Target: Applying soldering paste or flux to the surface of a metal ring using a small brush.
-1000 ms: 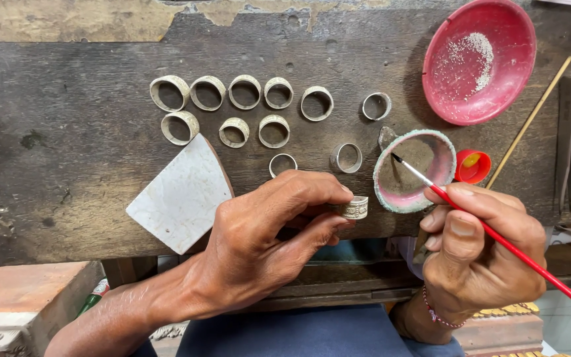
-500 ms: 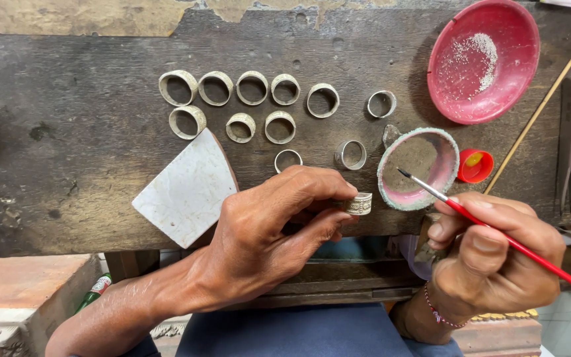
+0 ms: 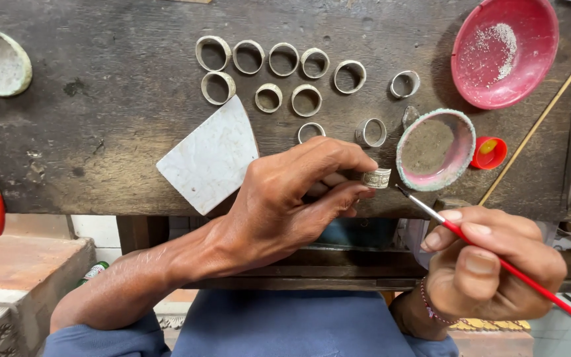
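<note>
Pinching a ring (image 3: 377,178), left hand (image 3: 292,198) nears paste-filled bowl (image 3: 435,149); right hand (image 3: 490,264) grips brush (image 3: 497,261).

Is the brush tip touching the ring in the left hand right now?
No, the tip of the red-handled brush in the right hand sits just short of the ring pinched by the left hand.

Rings (image 3: 279,73) and bowls (image 3: 435,149) crowding bench
</note>
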